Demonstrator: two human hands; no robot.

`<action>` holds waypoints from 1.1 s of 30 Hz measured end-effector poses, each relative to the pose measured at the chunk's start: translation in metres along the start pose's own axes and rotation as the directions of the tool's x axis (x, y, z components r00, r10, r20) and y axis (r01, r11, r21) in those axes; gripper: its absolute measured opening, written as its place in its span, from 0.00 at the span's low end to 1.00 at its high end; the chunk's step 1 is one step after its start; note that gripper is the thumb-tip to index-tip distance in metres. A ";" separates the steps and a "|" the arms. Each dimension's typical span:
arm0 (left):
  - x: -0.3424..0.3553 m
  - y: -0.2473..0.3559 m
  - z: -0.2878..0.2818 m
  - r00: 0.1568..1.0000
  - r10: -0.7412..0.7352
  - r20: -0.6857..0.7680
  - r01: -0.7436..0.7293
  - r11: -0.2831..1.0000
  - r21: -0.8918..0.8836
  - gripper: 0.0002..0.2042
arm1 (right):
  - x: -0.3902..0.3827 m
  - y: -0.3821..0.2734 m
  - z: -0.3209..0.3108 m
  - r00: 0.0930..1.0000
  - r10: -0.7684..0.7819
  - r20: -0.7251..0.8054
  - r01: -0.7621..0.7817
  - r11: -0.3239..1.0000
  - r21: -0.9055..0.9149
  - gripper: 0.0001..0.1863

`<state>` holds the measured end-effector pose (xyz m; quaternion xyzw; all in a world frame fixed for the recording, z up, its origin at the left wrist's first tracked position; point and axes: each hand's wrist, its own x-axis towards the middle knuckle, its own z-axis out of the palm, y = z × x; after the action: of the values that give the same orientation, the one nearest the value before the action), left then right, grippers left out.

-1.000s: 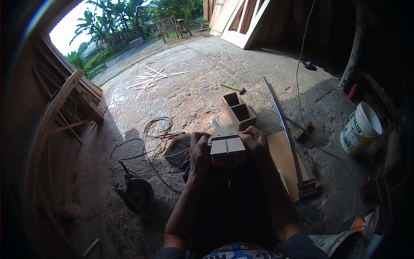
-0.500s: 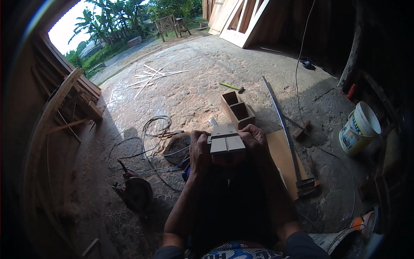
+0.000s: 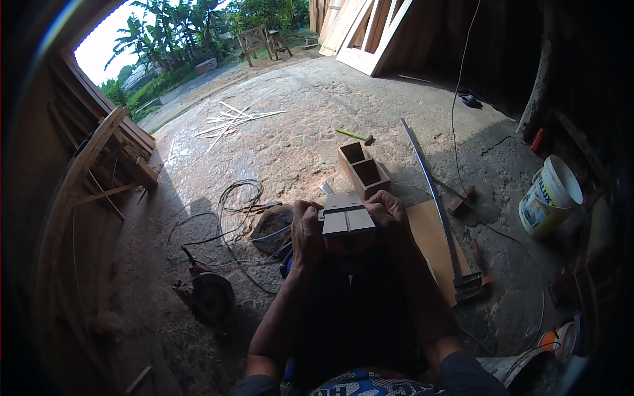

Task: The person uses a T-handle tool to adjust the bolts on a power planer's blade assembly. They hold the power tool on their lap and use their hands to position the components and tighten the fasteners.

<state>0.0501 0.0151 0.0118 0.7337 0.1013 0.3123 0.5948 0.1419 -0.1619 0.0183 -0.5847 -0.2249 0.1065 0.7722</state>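
Between my two hands is an electric planer (image 3: 360,220), held over my lap with its pale flat sole facing up. A dark slot crosses the sole and a narrow groove runs along its near part; the body below is mostly in shadow. My left hand (image 3: 306,231) is closed on its left side, fingers curled near the far end. Gripping the right side is my right hand (image 3: 389,212), also with bent fingers. Just beyond the planer, a small wooden box with two compartments (image 3: 365,168) rests on the floor.
A circular saw (image 3: 208,295) and coiled black cable (image 3: 241,191) lie to the left. Beyond the box is a green-handled hammer (image 3: 350,133). At right are a long metal bar clamp (image 3: 432,198), a thin board (image 3: 426,221) and a white bucket (image 3: 548,198). Thin wood strips (image 3: 234,120) lie farther off.
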 end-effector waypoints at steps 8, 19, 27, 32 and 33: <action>0.005 0.000 -0.004 0.998 -0.055 0.032 0.058 0.992 -0.108 0.16 | -0.002 -0.007 0.003 0.999 0.039 -0.007 -0.039 0.999 0.002 0.08; 0.015 0.003 -0.010 0.989 -0.047 0.143 0.085 0.958 -0.273 0.07 | 0.002 0.009 -0.003 0.999 0.043 0.006 -0.044 0.997 0.064 0.06; 0.020 0.004 -0.012 0.979 -0.098 0.180 0.131 0.974 -0.184 0.08 | 0.001 0.006 -0.003 1.000 0.023 -0.004 -0.023 1.000 0.015 0.05; 0.019 0.005 -0.014 0.979 -0.033 0.202 0.067 0.985 -0.161 0.10 | 0.001 0.004 -0.001 1.000 0.014 0.000 -0.014 1.000 0.027 0.06; 0.018 0.002 -0.016 0.977 0.028 0.210 0.009 0.985 -0.172 0.10 | 0.001 0.003 0.000 1.000 0.024 -0.003 -0.024 1.000 0.019 0.06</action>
<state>0.0543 0.0365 0.0211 0.7093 0.0066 0.2431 0.6616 0.1430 -0.1612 0.0156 -0.5800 -0.2157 0.1172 0.7767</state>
